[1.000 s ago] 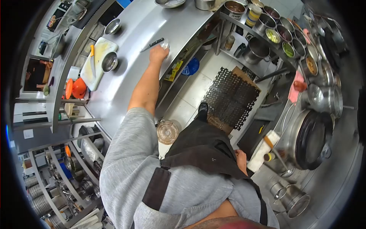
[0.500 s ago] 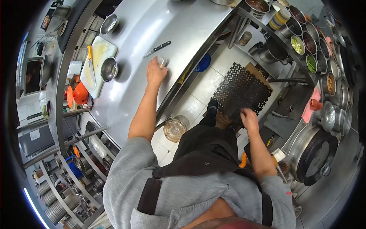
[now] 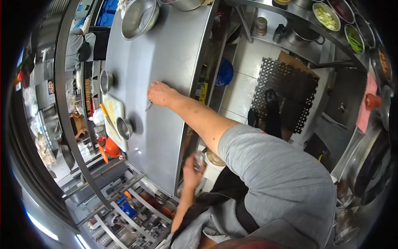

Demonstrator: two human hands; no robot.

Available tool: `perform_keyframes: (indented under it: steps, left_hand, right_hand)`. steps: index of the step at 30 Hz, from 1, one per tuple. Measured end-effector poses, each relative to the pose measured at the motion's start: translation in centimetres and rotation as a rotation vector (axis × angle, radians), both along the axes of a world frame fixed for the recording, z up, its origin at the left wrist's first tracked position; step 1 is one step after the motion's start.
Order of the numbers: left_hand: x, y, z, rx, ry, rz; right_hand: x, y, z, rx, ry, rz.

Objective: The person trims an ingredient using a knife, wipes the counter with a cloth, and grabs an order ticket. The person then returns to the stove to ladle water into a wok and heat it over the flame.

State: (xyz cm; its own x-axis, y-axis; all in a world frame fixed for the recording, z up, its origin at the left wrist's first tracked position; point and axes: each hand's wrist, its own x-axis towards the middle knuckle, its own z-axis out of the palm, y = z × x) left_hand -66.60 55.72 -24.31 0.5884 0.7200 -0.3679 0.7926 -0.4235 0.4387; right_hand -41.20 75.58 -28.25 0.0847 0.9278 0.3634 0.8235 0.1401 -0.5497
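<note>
My right hand (image 3: 162, 93) reaches across the steel table (image 3: 166, 137), its fingers closed round the handle of a small knife. The knife's blade (image 3: 148, 106) pokes out below the fingers, and the hand hides its black handle. Low and close to my body, past the table's edge, my left hand (image 3: 192, 174) holds a small clear glass (image 3: 200, 160). On the table lies a white cutting board (image 3: 117, 104) with a yellow-handled knife (image 3: 106, 115) on it. One small steel bowl (image 3: 124, 128) sits against the board, and another bowl (image 3: 106, 81) stands at its far end.
A large metal colander (image 3: 140, 18) stands farther along the table. Orange plastic containers (image 3: 112, 147) are beside the board. Below are a blue tub (image 3: 224, 71) and a perforated black mat (image 3: 286, 91). Pots of cut vegetables (image 3: 326, 16) line the right. Another person (image 3: 78, 47) stands beyond the table.
My left hand has lifted the clear glass off the table and drawn it back towards my body. My right hand has swung over from the right and closed on the black-handled knife. The view has turned.
</note>
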Motion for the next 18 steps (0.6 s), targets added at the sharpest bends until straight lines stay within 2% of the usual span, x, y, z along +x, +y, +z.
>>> perform_keyframes:
  steps: [1,4,5,7,9,11,14,15,17,18]
  left_hand:
    - [0.0,-1.0,-0.4,-0.02,0.021,-0.014]
    - [0.8,-2.7,-2.0,-0.081,0.081,-0.056]
    - [1.0,-2.7,-3.5,-0.155,0.087,0.024]
    - [2.6,-1.5,-6.1,-0.126,0.055,-0.016]
    - [5.5,-0.2,-7.5,-0.112,0.094,-0.001]
    - [8.3,1.2,-8.6,-0.158,0.16,0.014]
    - [9.3,4.9,-13.4,-0.151,0.143,-0.012]
    - [9.1,6.7,-16.1,-0.116,0.152,-0.008]
    - [7.9,10.9,-21.4,-0.015,0.227,0.058]
    - [8.8,13.0,-23.0,0.03,0.345,0.107]
  right_hand:
    - [0.1,-0.1,-0.1,-0.112,-0.047,0.08]
    - [0.2,-1.2,-0.5,-0.132,-0.022,0.057]
    - [0.3,-1.7,-0.7,-0.14,0.008,0.04]
    - [1.2,-3.2,-0.9,-0.148,0.056,0.029]
    - [2.7,-5.6,-1.6,-0.115,0.261,-0.015]
    - [5.8,-10.9,-1.0,0.031,0.554,-0.107]
    - [9.1,-18.4,-2.3,0.14,0.97,-0.356]
    - [10.3,-20.7,-3.4,0.153,1.127,-0.426]
    - [11.1,-24.3,-7.6,0.205,1.172,-0.664]
    - [11.1,-25.6,-10.9,0.102,1.35,-0.719]
